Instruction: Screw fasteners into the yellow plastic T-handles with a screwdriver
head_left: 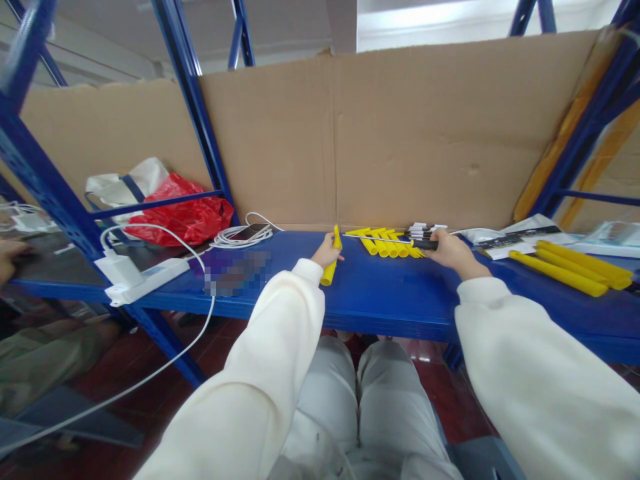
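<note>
My left hand [325,252] is closed round a yellow tube-like piece [329,275], which stands roughly upright above the blue shelf [395,290]. In my right hand [449,251] is a screwdriver [427,245], gripped by its black handle. Its long thin shaft points left towards the yellow piece; whether the tip touches it I cannot tell. Behind the shaft, several yellow tube pieces [384,248] lie side by side in a row. Small white-and-black items [424,230] lie just beyond my right hand.
Longer yellow tubes [570,272] and printed packaging [525,240] lie at the right. To the left are a coiled white cable [240,236], a power strip [150,280] and a red plastic bag [183,212]. Cardboard [400,133] walls the back. Another person's hand [9,257] shows at far left.
</note>
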`<state>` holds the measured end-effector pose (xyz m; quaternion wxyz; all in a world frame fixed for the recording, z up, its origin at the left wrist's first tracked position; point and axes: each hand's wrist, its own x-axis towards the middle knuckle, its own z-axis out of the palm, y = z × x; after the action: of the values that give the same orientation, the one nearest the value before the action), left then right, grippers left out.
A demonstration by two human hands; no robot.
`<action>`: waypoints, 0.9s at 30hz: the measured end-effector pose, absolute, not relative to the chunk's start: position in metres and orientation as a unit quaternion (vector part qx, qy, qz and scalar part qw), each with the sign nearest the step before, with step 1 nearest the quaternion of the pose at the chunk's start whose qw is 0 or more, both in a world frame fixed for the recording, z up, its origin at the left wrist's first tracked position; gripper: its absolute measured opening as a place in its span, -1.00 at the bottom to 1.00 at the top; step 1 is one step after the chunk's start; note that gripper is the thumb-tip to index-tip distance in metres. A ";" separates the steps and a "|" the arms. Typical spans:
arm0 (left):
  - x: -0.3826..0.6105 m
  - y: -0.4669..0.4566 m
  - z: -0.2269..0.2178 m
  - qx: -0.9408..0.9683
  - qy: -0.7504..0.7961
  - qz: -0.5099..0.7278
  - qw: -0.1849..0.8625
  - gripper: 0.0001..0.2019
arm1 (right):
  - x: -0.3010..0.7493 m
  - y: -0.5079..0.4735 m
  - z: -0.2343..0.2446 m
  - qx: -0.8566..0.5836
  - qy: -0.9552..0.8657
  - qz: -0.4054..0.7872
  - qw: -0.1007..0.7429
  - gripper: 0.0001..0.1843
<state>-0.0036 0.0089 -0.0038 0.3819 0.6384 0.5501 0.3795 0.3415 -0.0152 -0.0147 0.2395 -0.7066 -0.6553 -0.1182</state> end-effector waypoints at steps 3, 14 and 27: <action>-0.004 0.010 -0.004 0.637 0.551 0.380 0.383 -0.37 | 0.342 -0.015 -0.015 -0.703 -0.658 -0.115 0.244 -0.60; -0.004 0.009 -0.004 0.634 0.550 0.389 0.380 -0.36 | 0.340 -0.016 -0.011 -0.665 -0.680 -0.160 0.265 -0.73; -0.004 0.012 -0.006 0.639 0.548 0.384 0.378 -0.36 | 0.350 -0.004 -0.023 -0.656 -0.678 -0.157 0.293 -0.62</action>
<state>-0.0041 0.0120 -0.0056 0.3784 0.6390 0.5484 0.3845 0.3501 -0.0043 -0.0226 0.2934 -0.6559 -0.6776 -0.1569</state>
